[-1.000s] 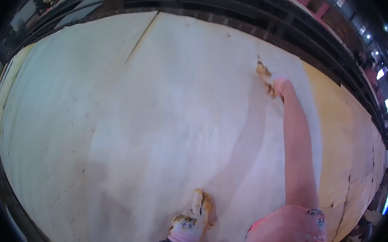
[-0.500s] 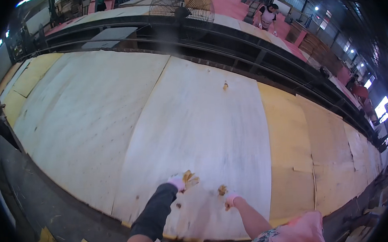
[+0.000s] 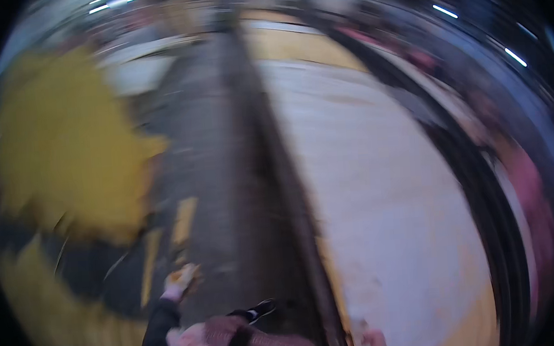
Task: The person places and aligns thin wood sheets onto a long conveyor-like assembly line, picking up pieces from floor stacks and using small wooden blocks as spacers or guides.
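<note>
My left hand (image 3: 179, 281), in a pale glove and dark sleeve, is out over the grey floor, away from the table. Yellowish-brown scraps, apparently torn wood veneer, show at its fingers, which look closed round them; motion smears the details. Low in the picture, my right hand (image 3: 370, 342) is at the near edge of the long table, beside the pale veneer sheet (image 3: 381, 198). Its fingers are blurred, so their pose and any contact with the sheet are unclear.
A large yellow pile of sheets (image 3: 63, 143) stands on the left, its edges ragged. Yellow strips (image 3: 184, 219) lie on the floor (image 3: 210, 177) near my left hand. A dark rail (image 3: 462, 160) runs along the table's far side. My shoe (image 3: 261, 310) shows below.
My view has swung left along the table and floor. My left hand has left the sheet and moved over the floor with the brown scraps. My right hand is now lower, by the table edge.
</note>
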`<move>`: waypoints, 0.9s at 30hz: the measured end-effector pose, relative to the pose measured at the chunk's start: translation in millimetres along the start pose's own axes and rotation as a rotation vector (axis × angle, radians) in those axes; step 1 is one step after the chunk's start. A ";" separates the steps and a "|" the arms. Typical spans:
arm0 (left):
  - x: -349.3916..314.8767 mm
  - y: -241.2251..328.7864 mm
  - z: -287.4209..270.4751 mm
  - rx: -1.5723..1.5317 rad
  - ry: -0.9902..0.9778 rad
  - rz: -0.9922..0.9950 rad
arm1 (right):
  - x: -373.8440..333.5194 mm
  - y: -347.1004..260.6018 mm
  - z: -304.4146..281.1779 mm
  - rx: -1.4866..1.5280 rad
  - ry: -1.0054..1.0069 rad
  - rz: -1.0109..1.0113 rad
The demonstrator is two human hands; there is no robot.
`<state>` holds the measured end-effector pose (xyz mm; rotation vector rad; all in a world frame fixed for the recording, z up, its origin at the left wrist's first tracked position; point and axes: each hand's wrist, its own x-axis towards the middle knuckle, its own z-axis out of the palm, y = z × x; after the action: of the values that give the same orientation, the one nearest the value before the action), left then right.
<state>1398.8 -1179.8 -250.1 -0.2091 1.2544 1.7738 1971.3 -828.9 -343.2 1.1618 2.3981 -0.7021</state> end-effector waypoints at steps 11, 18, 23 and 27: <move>-168.1 16.0 -189.7 -0.065 0.738 0.299 | 101.5 -304.5 -125.5 0.793 -0.222 0.387; -88.4 157.3 -298.5 0.080 1.056 0.298 | 179.8 -579.3 -113.7 0.627 -0.439 0.158; -23.0 229.1 -424.6 0.597 1.306 0.693 | 253.9 -677.1 -74.7 0.299 -0.524 0.095; 13.4 302.6 -513.8 0.416 1.280 0.646 | 375.3 -660.9 -52.7 0.109 -0.628 -0.194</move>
<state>985.0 -1606.6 -298.5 -0.8562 2.8095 1.8118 1215.2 -920.7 -324.2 0.6147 1.9596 -1.0829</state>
